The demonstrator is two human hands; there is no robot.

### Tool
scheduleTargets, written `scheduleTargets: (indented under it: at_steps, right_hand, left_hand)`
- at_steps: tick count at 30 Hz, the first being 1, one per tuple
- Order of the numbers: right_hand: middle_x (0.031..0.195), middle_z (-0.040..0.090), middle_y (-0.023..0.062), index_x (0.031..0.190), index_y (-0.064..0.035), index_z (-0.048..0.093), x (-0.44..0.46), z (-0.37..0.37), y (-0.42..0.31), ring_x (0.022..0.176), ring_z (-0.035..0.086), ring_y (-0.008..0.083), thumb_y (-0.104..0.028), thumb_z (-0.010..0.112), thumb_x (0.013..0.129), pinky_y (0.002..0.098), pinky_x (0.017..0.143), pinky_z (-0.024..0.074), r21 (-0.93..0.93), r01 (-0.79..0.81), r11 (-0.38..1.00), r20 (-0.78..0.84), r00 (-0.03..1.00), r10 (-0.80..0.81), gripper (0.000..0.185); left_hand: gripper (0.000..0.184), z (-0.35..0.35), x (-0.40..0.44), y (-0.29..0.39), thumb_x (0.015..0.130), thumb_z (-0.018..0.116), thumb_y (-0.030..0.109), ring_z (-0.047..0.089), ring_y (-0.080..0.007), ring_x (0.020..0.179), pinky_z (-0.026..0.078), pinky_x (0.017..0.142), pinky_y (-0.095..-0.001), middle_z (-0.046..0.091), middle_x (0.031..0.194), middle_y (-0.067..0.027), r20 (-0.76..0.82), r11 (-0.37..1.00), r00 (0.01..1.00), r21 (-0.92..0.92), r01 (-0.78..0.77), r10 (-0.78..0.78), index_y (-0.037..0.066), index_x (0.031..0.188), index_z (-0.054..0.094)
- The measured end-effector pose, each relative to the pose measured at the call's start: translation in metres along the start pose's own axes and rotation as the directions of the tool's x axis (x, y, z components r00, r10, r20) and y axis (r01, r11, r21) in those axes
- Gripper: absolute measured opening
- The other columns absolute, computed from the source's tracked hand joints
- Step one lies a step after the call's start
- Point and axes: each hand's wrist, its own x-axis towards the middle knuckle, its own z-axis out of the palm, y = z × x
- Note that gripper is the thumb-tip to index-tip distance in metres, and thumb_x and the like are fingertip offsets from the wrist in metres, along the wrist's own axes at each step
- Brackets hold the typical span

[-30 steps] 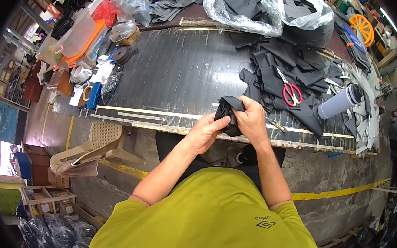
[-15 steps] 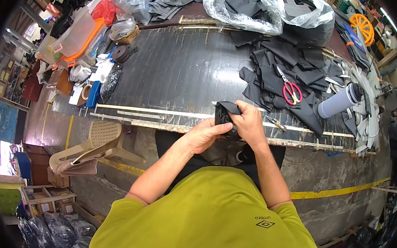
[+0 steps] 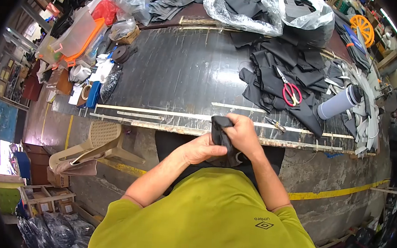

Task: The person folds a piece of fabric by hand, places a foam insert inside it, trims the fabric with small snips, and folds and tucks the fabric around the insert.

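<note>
Between my two hands, at the near edge of the table, is a piece of black fabric (image 3: pixel 220 131), bunched and folded. My right hand (image 3: pixel 243 136) is closed around its upper right side. Lower down, my left hand (image 3: pixel 202 148) pinches the fabric, the thumb lying across its front. The fabric's lower end is partly hidden behind the hands. On the table to the right lies a pile of black fabric pieces (image 3: pixel 273 64), with red-handled scissors (image 3: pixel 292 94) on top. Small thread snips (image 3: pixel 275 124) rest just right of my right hand.
A grey-blue bottle (image 3: pixel 336 104) stands at the right beside grey strips (image 3: pixel 370 119). Plastic bags (image 3: pixel 243 22) of fabric sit at the back. Clear bins with an orange lid (image 3: pixel 86 43), a mug (image 3: pixel 80 73) and tape are on the left. A beige chair (image 3: pixel 104 135) stands at front left.
Both hands have moved down toward my body with the black fabric, off the table's edge strip. My right hand has closed more over the fabric.
</note>
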Motion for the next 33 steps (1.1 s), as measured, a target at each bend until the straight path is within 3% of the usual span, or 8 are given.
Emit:
scheduleTargets:
  at_steps: [1, 2, 4, 7, 17, 27, 30, 33]
  right_hand:
    - [0.076, 0.072, 0.0139, 0.088, 0.0031, 0.069, 0.003, -0.001, 0.002, 0.070, 0.068, 0.0191, -0.018, 0.072, 0.094, 0.0373, 0.068, 0.0525, 0.112, -0.024, 0.993, -0.020, 0.999, 0.026, 0.022]
    - [0.079, 0.069, -0.0005, 0.091, 0.0006, 0.070, 0.005, -0.003, 0.001, 0.078, 0.060, 0.0067, -0.011, 0.073, 0.097, 0.0293, 0.070, 0.0516, 0.420, -0.063, 0.905, 0.025, 0.998, 0.058, 0.014]
    - [0.092, 0.068, -0.0061, 0.098, -0.0035, 0.069, 0.006, -0.010, 0.004, 0.085, 0.061, 0.0049, -0.007, 0.076, 0.098, 0.0250, 0.075, 0.0514, 0.457, -0.143, 0.878, 0.137, 0.986, 0.089, 0.007]
    - [0.098, 0.066, -0.0051, 0.105, -0.0054, 0.066, 0.006, -0.006, -0.006, 0.090, 0.060, 0.0034, -0.006, 0.078, 0.097, 0.0233, 0.078, 0.0509, 0.563, -0.033, 0.826, 0.142, 0.988, -0.057, 0.014]
    - [0.103, 0.071, 0.0004, 0.111, -0.0028, 0.063, 0.017, -0.009, 0.002, 0.094, 0.064, 0.0062, -0.007, 0.070, 0.104, 0.0244, 0.085, 0.0541, 0.730, -0.068, 0.680, 0.077, 0.997, 0.016, 0.011]
    - [0.104, 0.071, 0.0026, 0.113, 0.0004, 0.061, 0.027, 0.004, 0.016, 0.095, 0.064, 0.0077, -0.003, 0.067, 0.103, 0.0250, 0.085, 0.0537, 0.599, 0.044, 0.800, -0.003, 0.999, -0.052, 0.012]
    - [0.104, 0.071, 0.0022, 0.113, 0.0006, 0.062, 0.026, 0.000, 0.017, 0.095, 0.064, 0.0069, -0.002, 0.066, 0.102, 0.0247, 0.085, 0.0532, 0.569, -0.039, 0.821, 0.115, 0.993, -0.033, 0.012]
    - [0.106, 0.070, 0.0015, 0.115, -0.0013, 0.062, 0.024, -0.001, 0.021, 0.097, 0.064, 0.0070, -0.002, 0.068, 0.101, 0.0248, 0.087, 0.0534, 0.618, -0.053, 0.785, 0.079, 0.997, 0.006, 0.015]
  left_hand:
    - [0.047, 0.003, 0.002, 0.000, 0.094, 0.084, 0.021, 0.063, -0.0151, 0.120, 0.048, 0.106, -0.0348, 0.069, 0.127, -0.0003, -0.033, 0.997, 0.999, -0.063, -0.035, 0.033, 0.007, 0.135, 0.066]
    - [0.046, 0.005, 0.003, 0.001, 0.096, 0.083, 0.022, 0.063, -0.0160, 0.121, 0.048, 0.107, -0.0358, 0.069, 0.129, -0.0011, -0.069, 0.990, 0.996, -0.123, -0.073, 0.064, 0.007, 0.135, 0.066]
    - [0.042, 0.006, 0.004, 0.013, 0.099, 0.079, 0.023, 0.063, -0.0177, 0.126, 0.048, 0.108, -0.0391, 0.071, 0.131, -0.0033, -0.226, 0.966, 0.965, -0.187, -0.177, 0.133, 0.006, 0.135, 0.067]
    - [0.040, 0.001, 0.003, 0.022, 0.101, 0.076, 0.022, 0.066, -0.0179, 0.122, 0.050, 0.105, -0.0377, 0.072, 0.129, -0.0050, -0.265, 0.973, 0.949, -0.104, -0.206, 0.173, 0.003, 0.135, 0.066]
    - [0.035, 0.005, 0.010, 0.042, 0.104, 0.072, 0.026, 0.066, -0.0131, 0.118, 0.049, 0.103, -0.0348, 0.074, 0.123, -0.0027, -0.286, 0.977, 0.935, 0.031, -0.212, 0.212, 0.005, 0.132, 0.070]
    - [0.045, 0.014, 0.020, 0.023, 0.108, 0.065, 0.028, 0.057, -0.0223, 0.137, 0.038, 0.122, -0.0445, 0.064, 0.143, -0.0064, -0.183, 0.849, 0.948, -0.423, -0.316, 0.262, 0.005, 0.147, 0.058]
    - [0.050, 0.020, 0.013, 0.027, 0.106, 0.068, 0.029, 0.053, -0.0216, 0.141, 0.036, 0.123, -0.0439, 0.062, 0.147, -0.0064, -0.110, 0.851, 0.973, -0.473, -0.229, 0.201, 0.006, 0.149, 0.056]
    - [0.047, 0.017, 0.013, 0.025, 0.103, 0.073, 0.027, 0.061, -0.0229, 0.132, 0.043, 0.115, -0.0495, 0.067, 0.139, -0.0059, -0.258, 0.934, 0.954, -0.279, -0.223, 0.150, 0.007, 0.144, 0.061]
